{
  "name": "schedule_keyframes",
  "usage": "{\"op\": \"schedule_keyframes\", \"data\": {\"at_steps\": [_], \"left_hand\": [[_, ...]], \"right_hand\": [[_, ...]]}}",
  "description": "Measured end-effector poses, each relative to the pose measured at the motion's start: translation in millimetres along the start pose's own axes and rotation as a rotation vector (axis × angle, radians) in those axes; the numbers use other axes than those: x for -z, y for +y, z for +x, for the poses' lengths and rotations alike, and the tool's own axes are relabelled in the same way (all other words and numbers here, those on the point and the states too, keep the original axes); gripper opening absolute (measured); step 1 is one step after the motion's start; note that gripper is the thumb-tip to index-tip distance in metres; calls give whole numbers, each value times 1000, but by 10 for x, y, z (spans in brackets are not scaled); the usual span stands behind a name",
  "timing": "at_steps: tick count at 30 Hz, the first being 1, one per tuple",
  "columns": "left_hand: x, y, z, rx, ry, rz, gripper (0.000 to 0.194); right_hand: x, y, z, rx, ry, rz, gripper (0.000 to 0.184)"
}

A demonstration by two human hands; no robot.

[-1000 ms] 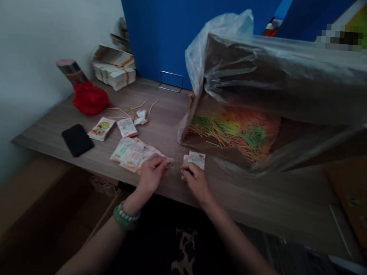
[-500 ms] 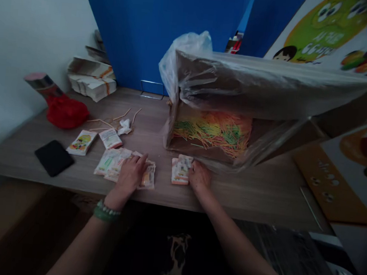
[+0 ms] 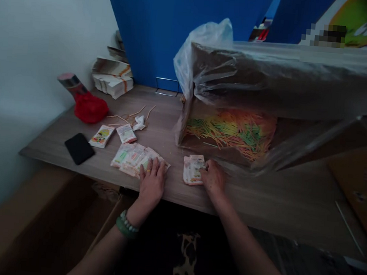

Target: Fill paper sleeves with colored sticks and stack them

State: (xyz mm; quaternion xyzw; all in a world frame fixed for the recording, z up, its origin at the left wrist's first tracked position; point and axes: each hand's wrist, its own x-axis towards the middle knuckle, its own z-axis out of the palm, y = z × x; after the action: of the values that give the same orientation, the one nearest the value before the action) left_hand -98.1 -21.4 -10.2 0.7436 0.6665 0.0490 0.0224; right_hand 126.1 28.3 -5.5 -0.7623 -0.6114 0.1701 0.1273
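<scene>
My left hand [image 3: 152,181] lies flat with its fingers apart on a fanned row of small printed packets [image 3: 132,159]. It covers part of the packets at the right end of the row. Farther right, my right hand [image 3: 213,178] has its fingers closed on the right edge of a small stack of similar packets [image 3: 192,170], which rests on the table. Its fingertips are partly hidden. Behind that stack stands an open cardboard box lined with clear plastic [image 3: 187,112], holding a heap of thin coloured sticks [image 3: 228,130].
Left of the packets lie a black flat object [image 3: 79,148], a printed packet [image 3: 101,136] and another small packet [image 3: 126,133]. Behind them are loose straws [image 3: 137,110], crumpled white paper [image 3: 139,123], a red bag [image 3: 91,108] and stacked cartons [image 3: 113,84].
My view has swung left. My left hand has shifted slightly right along the row and its fingers are more spread. My right hand stays at the small stack.
</scene>
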Motion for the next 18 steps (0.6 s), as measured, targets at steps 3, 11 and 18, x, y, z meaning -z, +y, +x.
{"op": "schedule_keyframes", "data": {"at_steps": [3,11,18], "left_hand": [[-98,-17,4,81,80,-15,52],[82,158,95,174,262,-321,49],[365,673,714,200,-289,-1587,49]], "right_hand": [[26,20,-15,-58,-10,71,18],[258,157,-44,160,184,200,28],[258,-50,146,223,-164,888,19]]}}
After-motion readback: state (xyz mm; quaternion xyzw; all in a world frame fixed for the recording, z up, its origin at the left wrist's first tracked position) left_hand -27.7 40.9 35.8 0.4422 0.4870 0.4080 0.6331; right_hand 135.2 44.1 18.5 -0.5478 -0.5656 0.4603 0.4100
